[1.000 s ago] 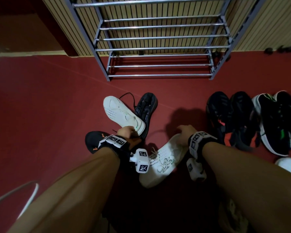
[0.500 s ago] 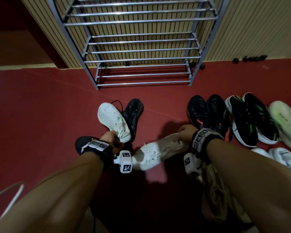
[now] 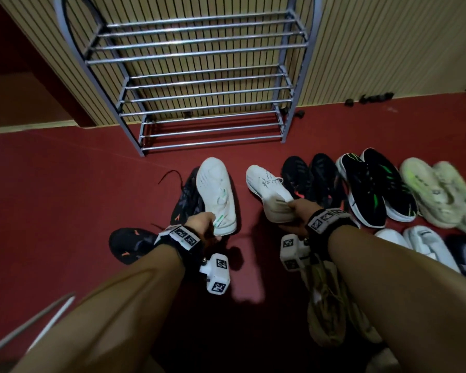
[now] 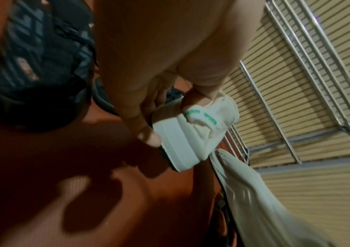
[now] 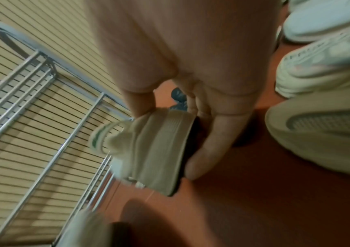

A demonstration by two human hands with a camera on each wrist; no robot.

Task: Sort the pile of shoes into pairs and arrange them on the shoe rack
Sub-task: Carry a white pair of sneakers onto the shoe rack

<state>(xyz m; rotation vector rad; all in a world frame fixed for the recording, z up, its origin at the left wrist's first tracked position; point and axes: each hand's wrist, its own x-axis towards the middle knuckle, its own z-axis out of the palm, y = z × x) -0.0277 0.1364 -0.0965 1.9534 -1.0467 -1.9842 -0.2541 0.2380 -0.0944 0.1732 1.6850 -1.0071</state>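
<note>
I hold two matching white sneakers with green marks, one in each hand, above the red floor. My left hand (image 3: 203, 224) grips the heel of one white sneaker (image 3: 217, 193), toe pointing towards the rack; in the left wrist view my fingers (image 4: 148, 138) curl round its heel (image 4: 193, 133). My right hand (image 3: 297, 211) grips the heel of the other white sneaker (image 3: 269, 189), seen up close (image 5: 148, 150) in the right wrist view. The metal shoe rack (image 3: 199, 84) stands bare against the slatted wall ahead.
Two loose black shoes with orange marks (image 3: 186, 203) (image 3: 129, 244) lie under and left of my left hand. To the right stand a black pair (image 3: 310, 179), a black-and-green pair (image 3: 371, 187) and a pale green pair (image 3: 441, 192). Beige shoes (image 3: 331, 305) lie by my right forearm.
Both hands have lifted and swung their white sneakers upright, toes towards the rack. The right sneaker rose off the floor and moved right, next to the black pair.
</note>
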